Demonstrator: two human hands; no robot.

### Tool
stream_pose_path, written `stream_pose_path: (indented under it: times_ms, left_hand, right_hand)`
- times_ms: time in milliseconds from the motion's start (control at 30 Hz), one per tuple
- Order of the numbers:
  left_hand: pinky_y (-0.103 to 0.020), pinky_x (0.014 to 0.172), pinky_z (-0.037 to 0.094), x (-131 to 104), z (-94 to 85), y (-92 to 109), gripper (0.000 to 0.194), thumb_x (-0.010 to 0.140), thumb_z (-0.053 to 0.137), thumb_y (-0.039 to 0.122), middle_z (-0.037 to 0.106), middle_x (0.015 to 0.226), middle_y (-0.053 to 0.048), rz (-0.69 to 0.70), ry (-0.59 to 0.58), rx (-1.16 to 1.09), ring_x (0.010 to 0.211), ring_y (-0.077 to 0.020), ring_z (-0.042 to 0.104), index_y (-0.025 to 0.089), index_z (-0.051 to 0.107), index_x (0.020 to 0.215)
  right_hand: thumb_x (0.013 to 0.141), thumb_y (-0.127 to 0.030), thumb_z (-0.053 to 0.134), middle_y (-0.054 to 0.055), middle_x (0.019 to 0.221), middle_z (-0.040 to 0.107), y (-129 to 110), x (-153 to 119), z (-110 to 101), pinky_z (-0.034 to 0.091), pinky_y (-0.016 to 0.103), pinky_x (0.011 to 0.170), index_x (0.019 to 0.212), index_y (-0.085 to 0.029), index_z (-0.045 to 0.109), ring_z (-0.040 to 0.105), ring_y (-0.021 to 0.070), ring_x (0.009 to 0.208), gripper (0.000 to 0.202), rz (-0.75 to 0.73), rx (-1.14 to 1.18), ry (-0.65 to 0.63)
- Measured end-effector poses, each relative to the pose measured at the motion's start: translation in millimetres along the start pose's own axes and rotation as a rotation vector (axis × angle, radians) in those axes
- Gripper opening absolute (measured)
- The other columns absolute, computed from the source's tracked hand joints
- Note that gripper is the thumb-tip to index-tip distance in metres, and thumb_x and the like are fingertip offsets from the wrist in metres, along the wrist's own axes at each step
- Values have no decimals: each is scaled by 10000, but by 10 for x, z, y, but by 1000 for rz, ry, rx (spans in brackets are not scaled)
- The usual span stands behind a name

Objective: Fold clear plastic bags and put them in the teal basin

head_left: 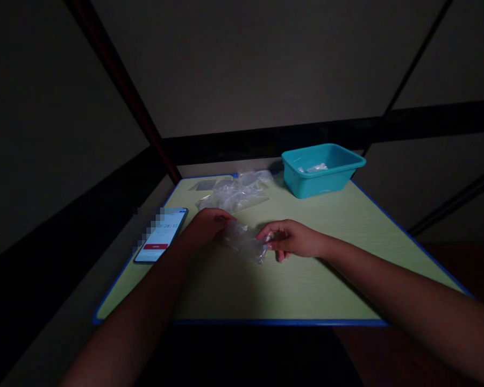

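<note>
A crumpled clear plastic piece (245, 243) is located between the two hands, over the middle of the counter (326, 293). The right hand (293, 237) grips its right end, thumb and fingers closed upon it. The left hand (210, 221) is at its upper left edge, fingertips extended; whether these are closed on the plastic cannot be told, the contact being in shadow. Behind the hands lies a loose heap of clear plastic (236, 194), spread toward the far edge. A turquoise basket (317, 186) stands upright at the far right, with whitish plastic (317, 167) inside. A phone (160, 236), screen lit and showing a red bar, lies at the left edge, beside the left forearm.
</note>
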State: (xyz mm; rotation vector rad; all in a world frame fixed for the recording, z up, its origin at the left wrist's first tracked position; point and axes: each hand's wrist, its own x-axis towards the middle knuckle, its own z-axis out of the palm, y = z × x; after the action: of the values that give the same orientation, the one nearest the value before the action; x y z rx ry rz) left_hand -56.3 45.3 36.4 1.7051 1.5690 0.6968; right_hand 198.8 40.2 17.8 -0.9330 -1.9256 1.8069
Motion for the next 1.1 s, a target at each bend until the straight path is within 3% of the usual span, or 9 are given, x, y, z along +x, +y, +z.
stream_pose_path:
  times_ms: [200,400,667,800,967,1033,1100]
  left_hand:
    - [-228,500,412,-3,37,12,427,731,547,224,602,619,38,-45,37,-76,533,-134,556,151,592,1149]
    - [-217,489,393,-2,51,11,360,692,539,181,584,606,46,-63,-4,-46,519,-125,546,164,624,1041]
    - [-238,516,392,-35,23,36,305,732,511,198,608,630,24,-12,95,239,565,-149,559,167,667,992]
    - [-284,641,463,-34,8,-6,273,812,497,254,640,744,-12,42,181,372,689,-178,604,169,653,1019]
    - [-407,941,454,-73,71,-48,304,878,449,311,622,1110,-104,282,390,512,1028,-239,584,162,617,1084]
    - [-427,1031,396,-130,166,-3,376,912,403,340,580,1231,-135,389,345,525,1169,-252,525,131,574,1174]
    - [-440,1106,309,-195,286,64,446,938,348,316,489,1377,-169,462,205,541,1309,-259,419,83,490,1291]
  right_hand:
    - [776,-266,687,7,774,662,8,19,1,453,163,430,1061,-146,641,595,69,495,312,30,-47,-7]
    - [752,-306,711,29,851,664,28,28,-11,458,180,435,1112,-151,618,601,77,510,403,-12,-46,-21]
    - [766,-301,692,47,899,669,20,19,-16,447,182,448,1138,-135,600,581,68,515,418,-58,-106,-57]
    - [783,-296,673,49,901,678,19,17,-13,452,185,463,1147,-136,601,579,69,527,404,-75,-124,-66]
    - [786,-326,673,69,923,683,34,21,-16,456,195,466,1134,-130,614,577,74,527,404,-79,-145,-66]
    - [783,-342,675,73,937,681,36,22,-18,464,202,472,1138,-132,610,587,80,534,417,-80,-146,-65]
    - [782,-347,674,64,901,679,33,22,-19,464,204,470,1124,-131,610,592,87,535,409,-81,-150,-67]
